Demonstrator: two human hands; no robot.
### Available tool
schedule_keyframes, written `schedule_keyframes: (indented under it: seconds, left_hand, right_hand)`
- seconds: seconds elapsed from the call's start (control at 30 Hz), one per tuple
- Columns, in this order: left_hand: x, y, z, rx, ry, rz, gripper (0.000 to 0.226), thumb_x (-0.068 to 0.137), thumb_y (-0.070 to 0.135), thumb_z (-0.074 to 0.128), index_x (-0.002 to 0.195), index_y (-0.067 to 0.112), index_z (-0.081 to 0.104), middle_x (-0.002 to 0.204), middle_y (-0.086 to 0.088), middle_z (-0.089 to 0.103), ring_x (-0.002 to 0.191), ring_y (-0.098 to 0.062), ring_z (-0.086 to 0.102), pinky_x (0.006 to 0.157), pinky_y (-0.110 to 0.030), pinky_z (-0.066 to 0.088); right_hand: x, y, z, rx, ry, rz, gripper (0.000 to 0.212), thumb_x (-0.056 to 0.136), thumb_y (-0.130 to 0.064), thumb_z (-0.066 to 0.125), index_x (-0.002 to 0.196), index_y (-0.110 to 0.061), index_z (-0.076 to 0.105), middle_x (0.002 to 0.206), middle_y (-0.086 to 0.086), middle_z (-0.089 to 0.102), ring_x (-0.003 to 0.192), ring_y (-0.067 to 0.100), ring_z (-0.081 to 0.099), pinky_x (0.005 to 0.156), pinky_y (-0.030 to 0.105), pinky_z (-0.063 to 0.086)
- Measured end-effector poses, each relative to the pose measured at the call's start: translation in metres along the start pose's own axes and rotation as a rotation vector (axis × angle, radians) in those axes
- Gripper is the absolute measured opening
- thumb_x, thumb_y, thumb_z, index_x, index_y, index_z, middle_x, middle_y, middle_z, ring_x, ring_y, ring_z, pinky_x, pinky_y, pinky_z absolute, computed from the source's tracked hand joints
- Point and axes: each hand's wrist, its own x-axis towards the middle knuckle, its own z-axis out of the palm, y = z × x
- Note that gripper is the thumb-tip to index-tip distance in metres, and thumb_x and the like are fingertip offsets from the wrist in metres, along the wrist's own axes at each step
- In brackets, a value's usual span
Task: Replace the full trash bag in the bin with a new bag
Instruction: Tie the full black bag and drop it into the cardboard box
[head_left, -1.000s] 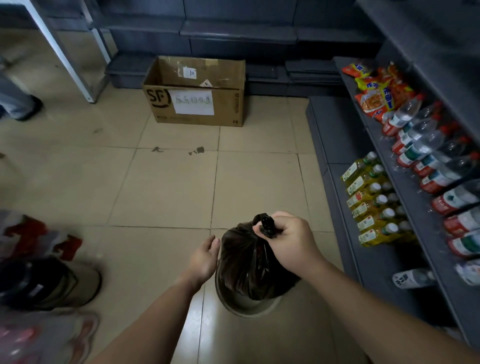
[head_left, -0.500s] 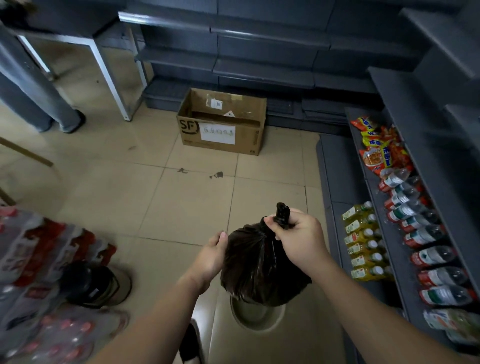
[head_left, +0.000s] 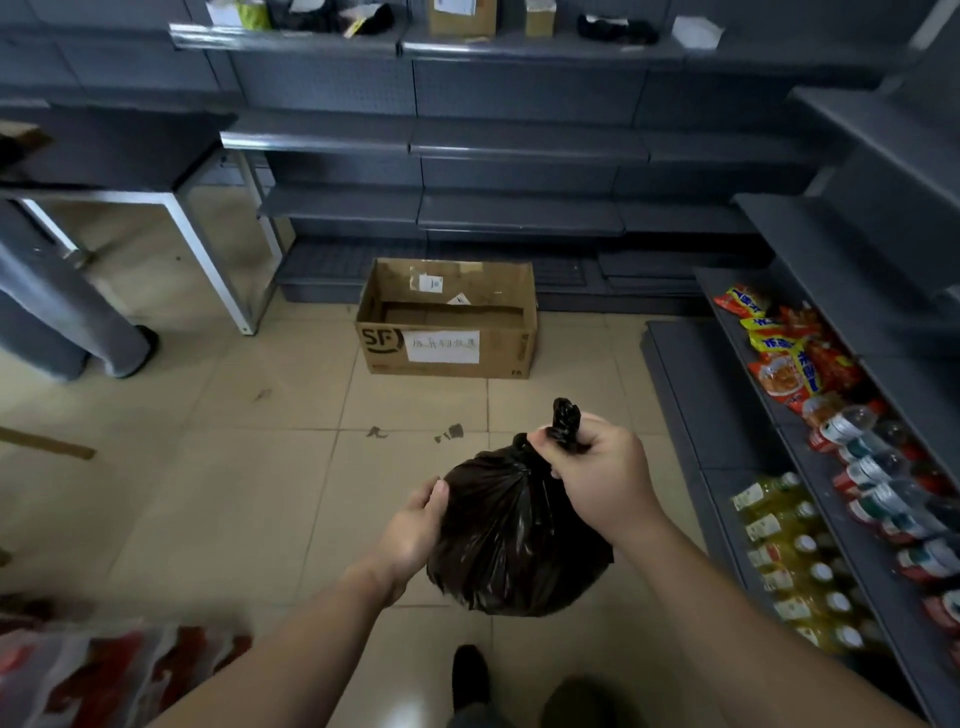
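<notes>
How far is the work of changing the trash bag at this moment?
Done: the full black trash bag is gathered shut at its neck and hangs above the tiled floor. In hand: the right hand grips the neck; the left hand rests on its side. Left: no bin or new bag is in view, so lining remains.

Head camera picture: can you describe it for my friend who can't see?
A person's right hand grips the twisted neck of a full black trash bag, held above a tiled floor, while the left hand steadies its side. An open cardboard box sits ahead.
</notes>
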Motion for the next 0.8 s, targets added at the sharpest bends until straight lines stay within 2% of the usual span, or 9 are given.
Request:
schedule_keyframes:
  seconds: [0.17, 0.23, 0.33, 0.4, 0.5, 0.63, 0.7, 0.73, 0.8]
  left_hand:
    - [0.08, 0.056, -0.04, -0.02, -0.015, 0.043, 0.047, 0.105, 0.048, 0.031, 0.145, 0.027, 0.045, 0.13, 0.008, 0.052, 0.115, -0.012, 0.045, 0.096, -0.033, 0.036]
    - [0.122, 0.079, -0.056, -0.005, 0.006, 0.034, 0.048, 0.104, 0.05, 0.031, 0.143, 0.027, 0.048, 0.129, 0.007, 0.054, 0.114, -0.014, 0.047, 0.097, -0.035, 0.037]
    - [0.189, 0.12, -0.081, 0.005, 0.032, -0.014, 0.058, 0.1, 0.057, 0.034, 0.148, 0.025, 0.044, 0.146, 0.005, 0.05, 0.131, -0.021, 0.047, 0.112, -0.044, 0.035]
    - [0.233, 0.146, -0.097, 0.003, 0.042, -0.032, 0.064, 0.099, 0.06, 0.035, 0.152, 0.025, 0.038, 0.157, 0.003, 0.041, 0.143, -0.023, 0.038, 0.118, -0.049, 0.029]
    - [0.288, 0.185, -0.115, -0.017, 0.043, -0.058, 0.066, 0.098, 0.062, 0.036, 0.153, 0.025, 0.036, 0.158, 0.001, 0.039, 0.144, -0.025, 0.037, 0.118, -0.051, 0.028]
    - [0.367, 0.228, -0.13, -0.06, 0.041, -0.067, 0.067, 0.097, 0.062, 0.038, 0.154, 0.027, 0.033, 0.158, 0.002, 0.039, 0.144, -0.023, 0.037, 0.119, -0.051, 0.028]
    - [0.407, 0.253, -0.134, -0.081, 0.029, -0.093, 0.062, 0.099, 0.057, 0.038, 0.153, 0.025, 0.036, 0.149, 0.004, 0.049, 0.139, -0.021, 0.042, 0.116, -0.046, 0.031]
    - [0.428, 0.264, -0.136, -0.107, 0.001, -0.096, 0.058, 0.102, 0.053, 0.038, 0.151, 0.023, 0.039, 0.136, 0.008, 0.056, 0.133, -0.018, 0.045, 0.113, -0.041, 0.032]
    - [0.471, 0.287, -0.141, -0.14, -0.051, -0.096, 0.049, 0.104, 0.046, 0.037, 0.147, 0.023, 0.043, 0.111, 0.013, 0.056, 0.124, -0.018, 0.047, 0.102, -0.037, 0.034]
  right_hand:
    - [0.097, -0.012, 0.037, 0.019, -0.014, -0.01, 0.033, 0.087, -0.018, 0.074, 0.055, -0.017, 0.064, 0.059, -0.008, 0.056, 0.061, 0.004, 0.057, 0.059, 0.009, 0.04]
    - [0.145, -0.014, 0.05, 0.018, -0.021, -0.006, 0.034, 0.087, -0.019, 0.074, 0.055, -0.012, 0.064, 0.058, -0.005, 0.058, 0.061, 0.008, 0.059, 0.058, 0.012, 0.041]
    - [0.22, -0.016, 0.066, 0.04, -0.043, 0.05, 0.031, 0.087, -0.022, 0.073, 0.063, -0.004, 0.066, 0.064, 0.01, 0.064, 0.063, 0.021, 0.063, 0.06, 0.03, 0.049]
    - [0.27, -0.02, 0.078, 0.062, -0.058, 0.08, 0.031, 0.087, -0.024, 0.073, 0.066, -0.002, 0.067, 0.066, 0.015, 0.065, 0.064, 0.026, 0.064, 0.062, 0.036, 0.051]
    - [0.339, -0.03, 0.096, 0.071, -0.09, 0.108, 0.03, 0.087, -0.024, 0.073, 0.068, -0.001, 0.068, 0.064, 0.015, 0.066, 0.064, 0.027, 0.065, 0.063, 0.035, 0.052]
    - [0.426, -0.03, 0.116, 0.103, -0.111, 0.158, 0.031, 0.088, -0.024, 0.072, 0.07, 0.001, 0.067, 0.059, 0.014, 0.065, 0.055, 0.017, 0.061, 0.055, 0.024, 0.047]
    - [0.47, -0.023, 0.127, 0.099, -0.099, 0.186, 0.031, 0.087, -0.024, 0.073, 0.07, 0.001, 0.067, 0.053, 0.008, 0.063, 0.053, 0.013, 0.06, 0.053, 0.021, 0.046]
    - [0.492, -0.017, 0.132, 0.093, -0.091, 0.196, 0.031, 0.087, -0.024, 0.073, 0.07, 0.0, 0.067, 0.052, 0.005, 0.062, 0.053, 0.013, 0.059, 0.054, 0.022, 0.047]
    - [0.535, -0.006, 0.144, 0.075, -0.074, 0.217, 0.032, 0.087, -0.025, 0.073, 0.069, 0.0, 0.065, 0.054, 0.007, 0.062, 0.055, 0.014, 0.06, 0.056, 0.024, 0.048]
